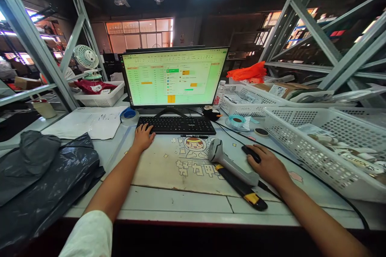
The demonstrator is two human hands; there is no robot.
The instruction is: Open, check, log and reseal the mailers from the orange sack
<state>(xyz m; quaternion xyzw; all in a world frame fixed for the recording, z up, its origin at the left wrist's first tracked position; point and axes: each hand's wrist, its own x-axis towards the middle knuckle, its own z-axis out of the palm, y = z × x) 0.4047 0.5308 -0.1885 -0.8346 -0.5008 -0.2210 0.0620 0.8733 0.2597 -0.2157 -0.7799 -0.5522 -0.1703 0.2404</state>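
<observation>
My left hand [144, 136] rests with fingers apart on the left end of a black keyboard [181, 124]. Over a black computer mouse [251, 154] lies my right hand [267, 164], its fingers curved around the mouse on the desk mat [157, 168]. Between my hands a grey barcode scanner [232, 164] lies across a black and yellow cutter-like tool [256, 200]. A pen [194, 136] sits just below the keyboard. Behind it stands a lit monitor [144, 84] with a spreadsheet and a chat window.
White plastic baskets [301, 128] with packed goods line the right side. Rolls of blue tape [129, 115] and light-blue labels [237, 121] flank the keyboard. Dark plastic bags [60, 168] cover the left edge near a white sheet [87, 122]. Metal shelf posts [39, 40] rise at both sides.
</observation>
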